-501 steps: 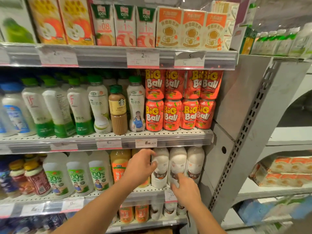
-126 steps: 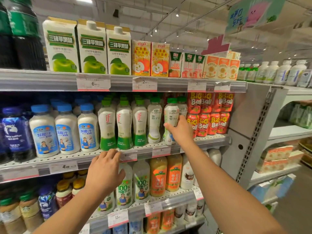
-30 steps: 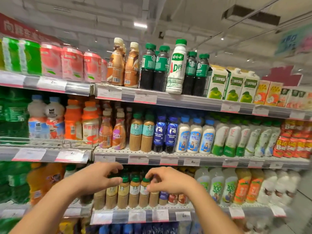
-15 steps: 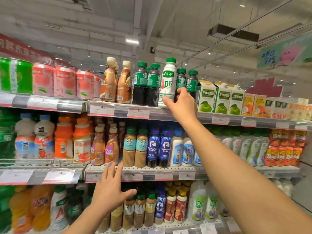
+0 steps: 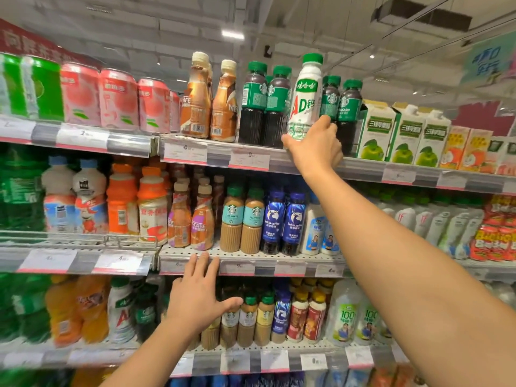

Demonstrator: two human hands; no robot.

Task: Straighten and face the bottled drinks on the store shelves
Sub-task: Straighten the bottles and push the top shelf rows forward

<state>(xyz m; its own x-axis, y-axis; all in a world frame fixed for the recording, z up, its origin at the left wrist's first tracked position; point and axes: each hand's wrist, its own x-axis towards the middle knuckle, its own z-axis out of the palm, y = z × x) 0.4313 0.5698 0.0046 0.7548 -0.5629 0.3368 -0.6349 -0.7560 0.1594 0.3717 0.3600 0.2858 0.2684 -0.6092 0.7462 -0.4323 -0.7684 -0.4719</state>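
One white AD calcium milk bottle point(image 5: 303, 99) w/ a green cap stands out on the top shelf point(image 5: 282, 160), sitting among the dark Starbucks coffee bottles point(image 5: 266, 107) where it doesn't match the row. It's upright or v. slightly tilted, label facing out, base at the shelf's front edge. Right hand point(image 5: 314, 148) is wrapped around its lower part, fingers point(image 5: 325, 122) curled round the right side of the base, thumb side on the left – a firm clasp on the bottle, tho can't tell if the base has left the shelf or not.

More Starbucks bottles point(image 5: 342, 107) stand just right of it, touching or nearly so; tan Nescafe bottles point(image 5: 210, 101) further left, green apple juice cartons point(image 5: 402, 135) to the right.

Left hand point(image 5: 195, 300) is lower down, holding nothing, fingers spread flat, fingertips at the front rail of the middle shelf point(image 5: 251, 268), in front of the lower-shelf coffee bottles point(image 5: 251, 319); looks like bracing, prob. not gripping anything.

Step in hand, as I read it: dealing w/ the odd bottle in the Starbucks facing – either pulling it as a misplaced item or squaring it up. Similar white AD bottles point(image 5: 121, 311) seem to sit on the lower shelf at left (blurry), so prob. it belongs there.

Next move needs a clean lift straight up and out w/o knocking the tight neighbours, then closing the gap left in the Starbucks row
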